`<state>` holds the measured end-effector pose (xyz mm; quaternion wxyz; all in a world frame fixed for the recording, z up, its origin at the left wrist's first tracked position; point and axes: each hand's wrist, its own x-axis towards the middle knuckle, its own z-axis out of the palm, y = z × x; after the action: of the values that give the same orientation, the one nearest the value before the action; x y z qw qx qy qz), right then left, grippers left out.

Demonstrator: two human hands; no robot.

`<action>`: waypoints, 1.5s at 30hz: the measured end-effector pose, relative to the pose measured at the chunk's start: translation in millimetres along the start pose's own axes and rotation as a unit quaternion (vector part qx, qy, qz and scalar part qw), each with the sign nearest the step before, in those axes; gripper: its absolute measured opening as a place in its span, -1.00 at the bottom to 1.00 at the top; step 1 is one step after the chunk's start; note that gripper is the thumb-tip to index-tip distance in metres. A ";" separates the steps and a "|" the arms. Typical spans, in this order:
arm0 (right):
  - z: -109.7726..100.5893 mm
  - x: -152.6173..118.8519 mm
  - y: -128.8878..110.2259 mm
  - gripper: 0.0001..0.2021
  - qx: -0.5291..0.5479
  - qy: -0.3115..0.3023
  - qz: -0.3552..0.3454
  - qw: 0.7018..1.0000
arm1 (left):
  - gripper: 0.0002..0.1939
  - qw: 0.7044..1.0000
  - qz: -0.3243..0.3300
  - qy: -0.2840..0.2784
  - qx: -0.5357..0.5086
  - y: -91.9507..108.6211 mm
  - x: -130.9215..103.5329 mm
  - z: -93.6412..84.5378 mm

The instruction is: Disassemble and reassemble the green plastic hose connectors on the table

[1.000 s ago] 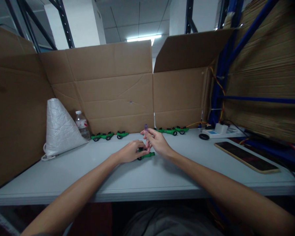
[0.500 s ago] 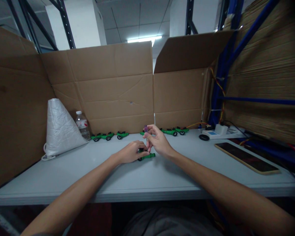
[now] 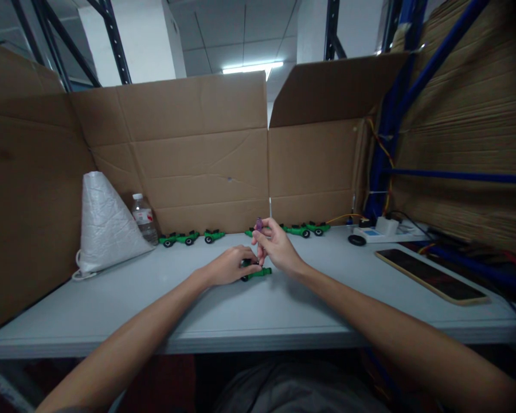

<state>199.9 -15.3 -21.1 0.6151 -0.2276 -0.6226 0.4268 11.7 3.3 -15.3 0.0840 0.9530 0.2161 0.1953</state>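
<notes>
A green toy car [image 3: 259, 273] with black wheels rests on the table in front of me. My left hand [image 3: 231, 265] grips it from the left, its fingers covering the car's rear part. Above the car, my right hand [image 3: 275, 244] has its fingers closed round a screwdriver with a purple handle [image 3: 258, 223]. The screwdriver stands roughly upright, its lower end pointing down at the car. Fingers hide its tip, so I cannot tell exactly where it touches.
More green toy cars [image 3: 215, 236] line the back cardboard wall [image 3: 189, 172]. A silver bag [image 3: 105, 229] and a water bottle [image 3: 144, 221] stand at the left. On the right lie a phone [image 3: 432, 276], a black ring [image 3: 356, 241] and a power strip [image 3: 391, 230].
The purple handle has turned and tilted slightly to the right in my right hand's fingers. My left hand and the green toy car have stayed in place.
</notes>
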 end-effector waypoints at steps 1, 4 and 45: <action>-0.4 0.2 0.5 -0.52 -0.001 0.001 -0.001 1.000 | -0.64 1.000 0.000 0.000 -0.001 -0.4 -0.1 0.2; -1.2 0.6 0.9 -0.55 -0.008 -0.002 -0.003 1.000 | -0.62 1.000 -0.005 -0.003 0.000 -0.2 -0.5 0.2; -55.4 3.4 -9.8 -0.81 -0.692 -0.050 0.109 0.712 | -0.64 1.000 -0.005 -0.001 -0.009 9.8 -0.2 -2.3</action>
<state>255.0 -3.9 -17.8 0.2029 -0.6338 -0.7449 -0.0481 14.3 -5.4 -10.9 0.0941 0.9513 0.2190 0.1955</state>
